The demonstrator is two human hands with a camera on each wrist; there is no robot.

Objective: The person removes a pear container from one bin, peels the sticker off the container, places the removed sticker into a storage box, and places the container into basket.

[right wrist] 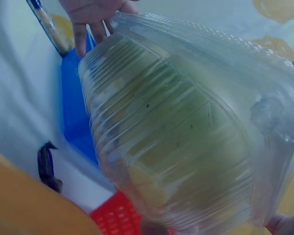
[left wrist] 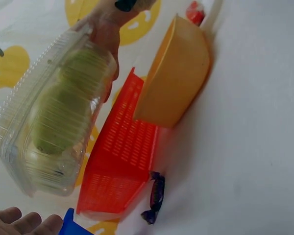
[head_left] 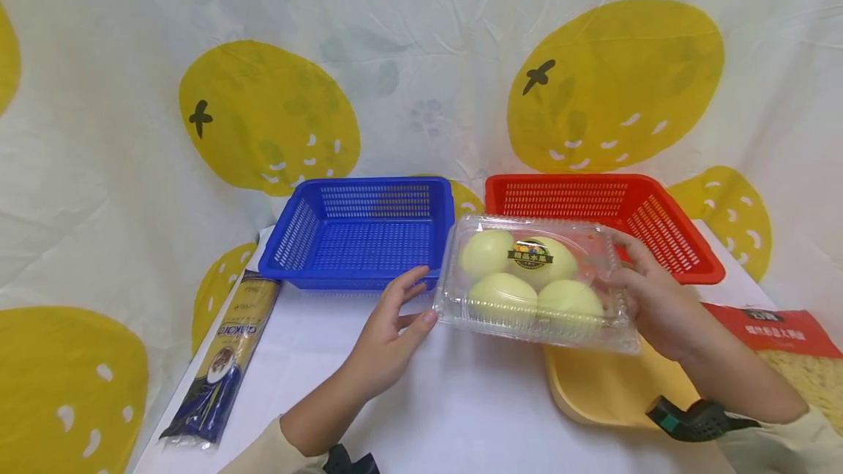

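Observation:
A clear plastic clamshell box [head_left: 454, 298] of several pale green round fruits [head_left: 503, 298], with a black and gold label on its lid, is held up in the air. My right hand [head_left: 658, 298] grips its right end. Beside the box's left end, my left hand [head_left: 388, 342] has its fingers extended and thumb apart; in the left wrist view the fingers [left wrist: 27, 223] are clear of the plastic. Behind the box stand a blue basket [head_left: 356, 284] on the left and a red basket [head_left: 705, 262] on the right, partly covered by the box.
A yellow tub [head_left: 593, 393] stands below my right hand. Along the table's left edge lies a noodle packet [head_left: 227, 357]. At right is a red-topped bag [head_left: 784, 331]. A dark wrapped candy [left wrist: 156, 198] lies by the red basket. A fruit-print cloth [head_left: 421, 79] hangs behind.

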